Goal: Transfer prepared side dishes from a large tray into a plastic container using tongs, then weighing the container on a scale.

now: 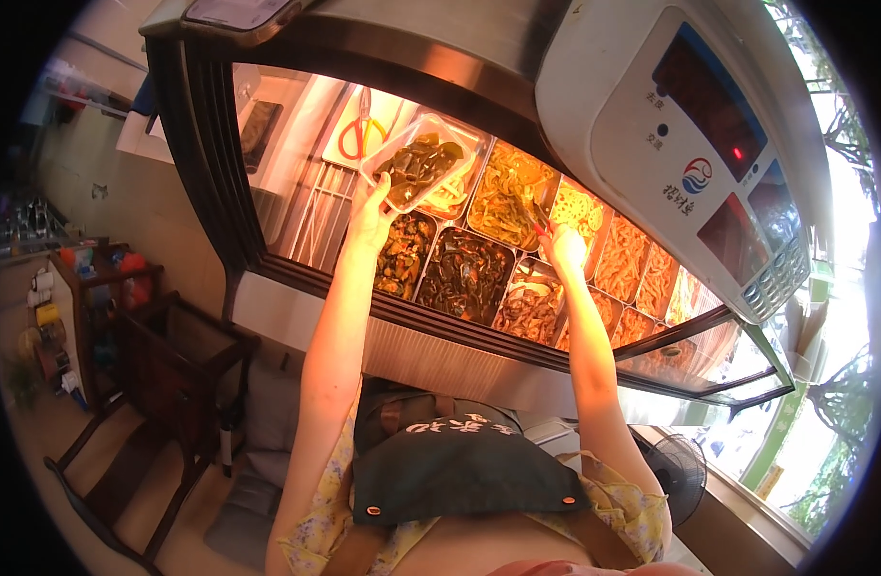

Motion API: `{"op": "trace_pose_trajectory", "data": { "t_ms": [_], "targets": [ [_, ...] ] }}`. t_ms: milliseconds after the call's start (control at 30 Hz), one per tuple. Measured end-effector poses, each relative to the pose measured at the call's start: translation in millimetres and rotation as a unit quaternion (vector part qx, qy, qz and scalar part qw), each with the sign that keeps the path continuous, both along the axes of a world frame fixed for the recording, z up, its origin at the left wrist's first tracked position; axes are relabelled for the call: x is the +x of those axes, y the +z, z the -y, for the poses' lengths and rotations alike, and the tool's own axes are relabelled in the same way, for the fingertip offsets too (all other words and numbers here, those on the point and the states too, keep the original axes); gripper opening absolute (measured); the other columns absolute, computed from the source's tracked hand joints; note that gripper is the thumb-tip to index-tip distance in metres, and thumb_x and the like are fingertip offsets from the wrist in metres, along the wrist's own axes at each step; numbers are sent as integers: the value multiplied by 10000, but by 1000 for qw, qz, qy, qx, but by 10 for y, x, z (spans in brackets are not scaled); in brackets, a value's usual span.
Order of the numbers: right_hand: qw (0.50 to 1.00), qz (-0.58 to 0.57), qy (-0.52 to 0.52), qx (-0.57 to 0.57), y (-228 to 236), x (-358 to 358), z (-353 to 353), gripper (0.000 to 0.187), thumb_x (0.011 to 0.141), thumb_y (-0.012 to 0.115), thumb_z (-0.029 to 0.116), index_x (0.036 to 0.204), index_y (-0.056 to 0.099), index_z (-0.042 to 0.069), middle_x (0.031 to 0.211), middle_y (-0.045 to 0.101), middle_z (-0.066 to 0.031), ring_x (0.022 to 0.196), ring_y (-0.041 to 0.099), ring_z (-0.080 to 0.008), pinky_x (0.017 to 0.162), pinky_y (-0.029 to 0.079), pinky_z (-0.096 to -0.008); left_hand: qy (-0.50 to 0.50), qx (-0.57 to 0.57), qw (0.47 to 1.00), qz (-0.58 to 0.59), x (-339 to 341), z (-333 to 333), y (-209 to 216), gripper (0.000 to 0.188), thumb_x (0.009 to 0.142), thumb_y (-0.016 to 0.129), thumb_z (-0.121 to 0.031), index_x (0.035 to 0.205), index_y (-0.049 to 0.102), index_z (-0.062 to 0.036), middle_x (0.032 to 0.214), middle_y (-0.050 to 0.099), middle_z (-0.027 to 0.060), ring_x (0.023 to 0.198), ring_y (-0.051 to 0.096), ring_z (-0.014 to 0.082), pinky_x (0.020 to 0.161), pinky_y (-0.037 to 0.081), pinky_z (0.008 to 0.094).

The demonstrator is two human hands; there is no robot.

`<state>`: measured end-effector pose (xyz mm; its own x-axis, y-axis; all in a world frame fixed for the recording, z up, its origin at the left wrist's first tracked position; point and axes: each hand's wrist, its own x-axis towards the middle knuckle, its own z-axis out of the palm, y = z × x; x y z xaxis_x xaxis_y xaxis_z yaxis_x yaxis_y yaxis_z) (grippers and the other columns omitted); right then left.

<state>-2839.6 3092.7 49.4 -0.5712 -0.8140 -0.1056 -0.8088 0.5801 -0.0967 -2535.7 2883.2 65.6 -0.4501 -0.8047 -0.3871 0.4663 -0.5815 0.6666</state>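
My left hand [370,217] grips the near edge of a clear plastic takeaway box [466,154], tilted above the trays inside a lit display case. Dark green kelp pieces [423,169] lie in the box. My right hand [566,248] is closed around a tool with a red handle [541,230], which looks like tongs. Its far end is hard to make out against a tray of yellow-green shredded food [513,192]. Sliced lotus root [579,204] lies just beyond that hand. Below the hands are trays of dark wood-ear-like strips [467,274] and mixed vegetables [402,252].
Orange-handled scissors [362,136] lie at the case's left, near metal rods [321,211]. More food trays [625,257] fill the right side. A white scale with a display [680,144] overhangs the upper right. The metal front frame [402,309] runs under both forearms. A wooden chair [177,374] stands left.
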Motion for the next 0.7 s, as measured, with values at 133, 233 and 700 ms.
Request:
{"op": "trace_pose_trajectory", "data": {
  "t_ms": [133,233,700],
  "targets": [
    [999,9,-25,38,88,44,38,363,743,718,307,1009,655,68,855,673,-196,828,657,-351,728,509,-441,-10,4,1000,-17,6,19,-36,465,938,563,-214,1365,406,-124,1286,533,89,1161,546,215,955,487,441],
    [993,30,-55,97,57,91,78,398,742,729,306,1067,640,94,938,666,-173,878,649,-342,757,510,-433,-9,8,1000,-7,-15,14,-42,459,934,570,-202,1356,412,-117,1278,536,89,1165,542,218,948,492,446],
    [997,41,-54,36,576,-194,-209,397,747,723,356,1102,682,184,895,685,-163,852,663,-321,763,514,-416,-40,25,999,-7,-112,-49,-126,589,898,641,-299,1388,320,-240,1329,438,40,1213,463,227,911,442,558]
  ]
}}
